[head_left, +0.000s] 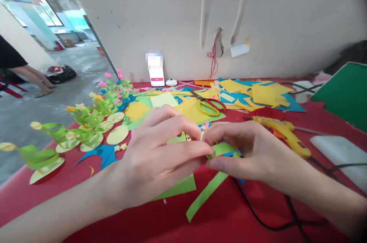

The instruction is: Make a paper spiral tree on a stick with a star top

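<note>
My left hand (156,151) and my right hand (249,151) meet over the red table (86,174), both pinching a green paper strip (208,191). The strip curls between the fingertips near the middle and its free end trails down toward the table's near edge. Under my left hand lies a green paper sheet (180,187). Both hands have fingers pressed together on the strip.
Finished green spiral paper trees (43,155) with yellow stars stand in a row at the left. Yellow-handled scissors (208,105), a yellow glue gun (283,132) with its black cord, scattered yellow and blue paper (258,93), a phone (156,70) against the wall. A person's legs show far left.
</note>
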Available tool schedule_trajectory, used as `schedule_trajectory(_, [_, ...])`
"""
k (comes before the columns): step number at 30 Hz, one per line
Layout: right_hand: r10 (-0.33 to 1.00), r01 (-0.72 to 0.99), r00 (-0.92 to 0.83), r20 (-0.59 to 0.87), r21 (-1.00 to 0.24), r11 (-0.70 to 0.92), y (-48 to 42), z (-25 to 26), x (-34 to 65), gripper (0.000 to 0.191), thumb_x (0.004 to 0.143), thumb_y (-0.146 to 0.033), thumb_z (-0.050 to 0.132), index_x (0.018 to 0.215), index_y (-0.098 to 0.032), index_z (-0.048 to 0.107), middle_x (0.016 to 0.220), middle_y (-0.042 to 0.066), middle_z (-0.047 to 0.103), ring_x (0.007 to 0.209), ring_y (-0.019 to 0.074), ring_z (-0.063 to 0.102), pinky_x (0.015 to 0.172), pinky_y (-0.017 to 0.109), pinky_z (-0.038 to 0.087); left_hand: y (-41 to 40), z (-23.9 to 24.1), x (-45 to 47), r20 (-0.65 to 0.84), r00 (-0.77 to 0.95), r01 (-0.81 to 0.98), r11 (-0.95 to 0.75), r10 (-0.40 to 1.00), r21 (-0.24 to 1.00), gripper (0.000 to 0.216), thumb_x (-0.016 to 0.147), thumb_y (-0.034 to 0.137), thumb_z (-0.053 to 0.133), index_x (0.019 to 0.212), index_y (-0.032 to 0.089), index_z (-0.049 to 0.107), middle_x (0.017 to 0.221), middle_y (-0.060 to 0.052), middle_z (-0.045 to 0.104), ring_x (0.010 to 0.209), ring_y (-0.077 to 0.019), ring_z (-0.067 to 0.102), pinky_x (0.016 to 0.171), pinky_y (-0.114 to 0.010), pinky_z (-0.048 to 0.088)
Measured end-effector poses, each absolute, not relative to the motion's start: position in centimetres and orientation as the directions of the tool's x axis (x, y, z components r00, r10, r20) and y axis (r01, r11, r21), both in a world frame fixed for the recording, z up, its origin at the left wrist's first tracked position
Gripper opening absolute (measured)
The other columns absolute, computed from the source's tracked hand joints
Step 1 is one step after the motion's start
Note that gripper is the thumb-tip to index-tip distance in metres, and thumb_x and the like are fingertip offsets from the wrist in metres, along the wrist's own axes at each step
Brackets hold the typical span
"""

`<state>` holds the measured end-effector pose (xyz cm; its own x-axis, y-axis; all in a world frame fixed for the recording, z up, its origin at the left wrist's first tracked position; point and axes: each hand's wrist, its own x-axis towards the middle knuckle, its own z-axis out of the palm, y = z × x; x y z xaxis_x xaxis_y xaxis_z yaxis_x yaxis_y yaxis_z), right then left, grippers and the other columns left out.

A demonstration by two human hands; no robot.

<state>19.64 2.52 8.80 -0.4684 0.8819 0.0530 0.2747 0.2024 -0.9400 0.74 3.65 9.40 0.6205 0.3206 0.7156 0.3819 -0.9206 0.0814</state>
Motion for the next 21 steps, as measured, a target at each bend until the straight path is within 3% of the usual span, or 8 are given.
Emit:
schedule_trajectory(4, [0.868, 0.307, -0.490, 0.078, -0.917, 0.256, 2.41, 8.84, 19.51, 0.008, 0.073, -0.028, 0.063, 0.074, -0.021, 0.062, 0.073, -0.003, 0.062, 0.072, 0.0127, 0.056, 0.069, 0.025, 0.044, 3.68, 9.57, 0.89, 0.695, 0.656, 0.346, -0.936, 0.294, 0.070, 0.012, 0.073, 0.011, 0.062, 0.080, 0.019, 0.068, 0.072, -0.002, 0.063, 0.070, -0.0148, 0.047, 0.065, -0.029, 0.042])
schedule_trajectory(13, [0.872, 0.300, -0.486, 0.061, -0.925, 0.232, 2.39, 8.67, 19.54, 0.014, 0.071, -0.031, 0.066, 0.080, -0.021, 0.062, 0.079, -0.003, 0.063, 0.076, 0.0126, 0.056, 0.072, 0.026, 0.045, 3.56, 9.51, 0.91, 0.686, 0.651, 0.345, -0.931, 0.326, 0.115, 0.016, 0.074, 0.009, 0.060, 0.082, 0.020, 0.067, 0.066, -0.001, 0.056, 0.067, -0.0140, 0.045, 0.062, -0.028, 0.040])
schedule_trajectory(17, [0.867, 0.306, -0.496, 0.052, -0.924, 0.231, 2.41, 8.48, 19.68, 0.026, 0.066, -0.031, 0.071, 0.089, -0.024, 0.062, 0.092, -0.004, 0.063, 0.087, 0.0134, 0.056, 0.080, 0.026, 0.044, 3.63, 9.54, 0.85, 0.703, 0.598, 0.357, -0.913, 0.384, 0.195, 0.012, 0.072, 0.010, 0.064, 0.080, 0.019, 0.068, 0.068, -0.002, 0.056, 0.069, -0.0147, 0.046, 0.062, -0.029, 0.041])
schedule_trajectory(21, [0.849, 0.261, -0.521, 0.089, -0.930, 0.258, 2.42, 8.43, 19.62, 0.020, 0.068, -0.029, 0.069, 0.086, -0.023, 0.062, 0.089, -0.004, 0.063, 0.084, 0.0124, 0.056, 0.077, 0.024, 0.044, 3.73, 9.59, 0.99, 0.687, 0.563, 0.367, -0.884, 0.459, 0.289, 0.012, 0.070, 0.010, 0.067, 0.075, 0.021, 0.068, 0.067, -0.001, 0.054, 0.069, -0.0144, 0.046, 0.058, -0.028, 0.041])
